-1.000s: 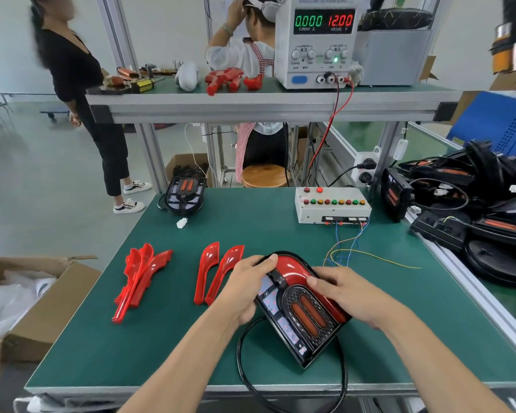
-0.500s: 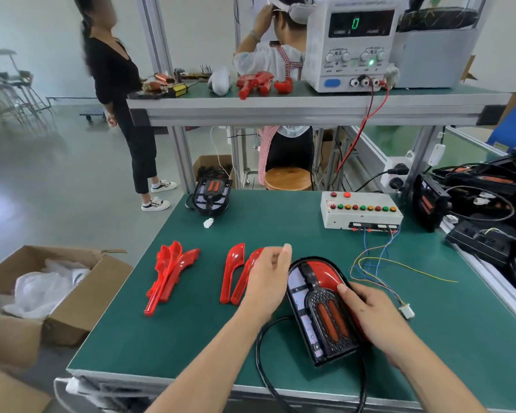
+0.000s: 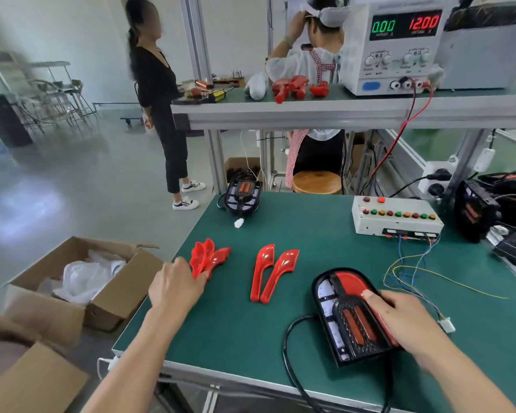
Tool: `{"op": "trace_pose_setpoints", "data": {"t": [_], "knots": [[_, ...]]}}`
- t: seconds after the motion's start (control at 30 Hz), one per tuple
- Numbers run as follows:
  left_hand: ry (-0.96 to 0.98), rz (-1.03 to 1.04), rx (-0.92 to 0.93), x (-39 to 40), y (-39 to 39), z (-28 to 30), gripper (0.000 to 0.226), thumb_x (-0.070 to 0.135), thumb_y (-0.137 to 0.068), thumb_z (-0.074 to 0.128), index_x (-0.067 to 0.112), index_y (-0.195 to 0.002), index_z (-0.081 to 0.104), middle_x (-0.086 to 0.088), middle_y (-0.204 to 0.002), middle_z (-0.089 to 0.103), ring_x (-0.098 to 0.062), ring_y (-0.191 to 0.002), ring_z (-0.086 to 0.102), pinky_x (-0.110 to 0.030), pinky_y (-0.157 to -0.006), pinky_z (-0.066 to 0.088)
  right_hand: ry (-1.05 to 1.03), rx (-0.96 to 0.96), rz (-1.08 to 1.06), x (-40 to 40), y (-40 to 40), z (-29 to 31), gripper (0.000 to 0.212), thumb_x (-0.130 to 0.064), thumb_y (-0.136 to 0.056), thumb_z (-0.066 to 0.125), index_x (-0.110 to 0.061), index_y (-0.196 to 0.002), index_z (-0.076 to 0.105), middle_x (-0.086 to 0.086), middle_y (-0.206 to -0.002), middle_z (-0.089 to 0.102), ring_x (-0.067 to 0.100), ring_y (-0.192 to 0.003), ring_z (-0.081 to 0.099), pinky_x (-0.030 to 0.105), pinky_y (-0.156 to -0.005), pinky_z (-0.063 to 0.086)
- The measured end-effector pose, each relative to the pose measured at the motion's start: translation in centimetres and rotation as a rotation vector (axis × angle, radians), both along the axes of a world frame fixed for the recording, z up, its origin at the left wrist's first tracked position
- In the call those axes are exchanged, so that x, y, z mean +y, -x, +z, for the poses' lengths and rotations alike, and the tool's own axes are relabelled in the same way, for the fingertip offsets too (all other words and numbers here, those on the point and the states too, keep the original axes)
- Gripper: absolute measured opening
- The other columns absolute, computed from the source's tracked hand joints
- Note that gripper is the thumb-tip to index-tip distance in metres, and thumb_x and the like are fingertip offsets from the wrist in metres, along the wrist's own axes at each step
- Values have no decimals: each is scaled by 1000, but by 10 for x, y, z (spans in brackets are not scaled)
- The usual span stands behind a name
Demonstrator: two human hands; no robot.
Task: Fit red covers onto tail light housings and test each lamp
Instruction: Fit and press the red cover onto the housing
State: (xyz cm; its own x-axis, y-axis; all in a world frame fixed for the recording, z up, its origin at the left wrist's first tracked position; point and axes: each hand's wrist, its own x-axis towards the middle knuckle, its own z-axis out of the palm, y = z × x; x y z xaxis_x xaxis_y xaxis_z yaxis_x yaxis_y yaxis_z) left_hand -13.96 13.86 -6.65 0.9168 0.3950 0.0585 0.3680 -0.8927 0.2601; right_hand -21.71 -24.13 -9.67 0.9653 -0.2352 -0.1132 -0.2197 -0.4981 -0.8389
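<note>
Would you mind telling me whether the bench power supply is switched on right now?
On: the power supply display is lit, green digits reading 0.00 and red digits reading 12.00.

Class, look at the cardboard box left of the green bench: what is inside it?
The cardboard box stands open, and crumpled white plastic wrapping fills what shows of its inside. Whatever lies beneath that wrapping is covered and cannot be seen.

glossy red plastic covers (image 3: 273, 272) (smooth), matt green mat (image 3: 325, 234)
</note>
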Motion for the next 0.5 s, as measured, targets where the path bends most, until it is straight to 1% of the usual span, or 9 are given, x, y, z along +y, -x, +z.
{"op": "trace_pose_setpoints", "data": {"t": [0.07, 0.1, 0.13, 0.2, 0.27, 0.37, 0.4, 0.47, 0.5], "knots": [[-29, -33, 64, 2, 3, -6, 44, 53, -93, 65, 11, -106, 63, -11, -108, 66, -34, -102, 66, -35, -72, 46, 9, 15, 5, -1, -1, 0, 47, -47, -98, 59, -3, -88, 73, 14, -86, 75, 30, -80, 70, 37, -77, 50], [-29, -47, 62, 1, 4, -10, 41, 51, -94, 65, 12, -105, 62, -10, -107, 65, -34, -100, 66, -35, -73, 47, 13, 19, 6, -1, -1, -1, 47, -47, -98, 58, -4, -88, 73, 14, -86, 75, 31, -81, 70, 36, -75, 48], [-20, -55, 47, 0, 4, -12, 38, 49, -95, 65, 12, -105, 62, -10, -107, 63, -34, -98, 66, -36, -75, 49, 19, 21, 9, -1, -1, 0, 48, -47, -99, 58, -3, -89, 73, 15, -87, 75, 30, -78, 69, 35, -73, 46], [20, -61, -5, -2, 5, -16, 35, 46, -96, 64, 12, -104, 64, -10, -105, 61, -35, -96, 65, -38, -76, 48, 37, 24, 13, -1, 0, 0, 51, -49, -98, 57, -1, -87, 71, 18, -89, 73, 23, -70, 62, 35, -69, 42], [46, -59, -52, -5, 6, -17, 35, 47, -97, 61, 12, -102, 66, -9, -104, 59, -36, -95, 65, -39, -76, 48, 52, 28, 11, -1, -1, 0, 52, -49, -98, 57, 1, -88, 70, 21, -91, 72, 21, -69, 58, 35, -68, 40], [58, -62, -82, -8, 6, -17, 34, 43, -99, 58, 11, -98, 67, -9, -102, 58, -36, -88, 62, -40, -75, 50, 45, 32, 2, -1, 0, 1, 51, -49, -98, 57, -1, -92, 72, 17, -91, 74, 30, -77, 68, 35, -71, 42], [65, -64, -102, -9, 7, -15, 33, 42, -100, 57, 10, -97, 68, -9, -101, 57, -35, -83, 59, -39, -73, 48, 44, 33, 0, -1, 0, 1, 51, -49, -98, 57, -1, -92, 72, 17, -91, 74, 30, -77, 67, 35, -70, 42], [85, -83, -180, -14, 12, -8, 33, 41, -101, 54, 12, -96, 68, -8, -97, 56, -32, -76, 52, -37, -68, 44, 47, 36, -5, 0, 0, 2, 51, -49, -99, 57, 0, -89, 71, 19, -89, 73, 23, -70, 60, 35, -69, 41], [98, -103, -237, -18, 14, -4, 33, 41, -103, 52, 13, -95, 68, -6, -94, 57, -31, -75, 53, -36, -67, 42, 44, 39, -6, 0, -1, 1, 52, -48, -99, 57, 1, -88, 70, 19, -84, 72, 20, -69, 56, 35, -68, 40]]}}
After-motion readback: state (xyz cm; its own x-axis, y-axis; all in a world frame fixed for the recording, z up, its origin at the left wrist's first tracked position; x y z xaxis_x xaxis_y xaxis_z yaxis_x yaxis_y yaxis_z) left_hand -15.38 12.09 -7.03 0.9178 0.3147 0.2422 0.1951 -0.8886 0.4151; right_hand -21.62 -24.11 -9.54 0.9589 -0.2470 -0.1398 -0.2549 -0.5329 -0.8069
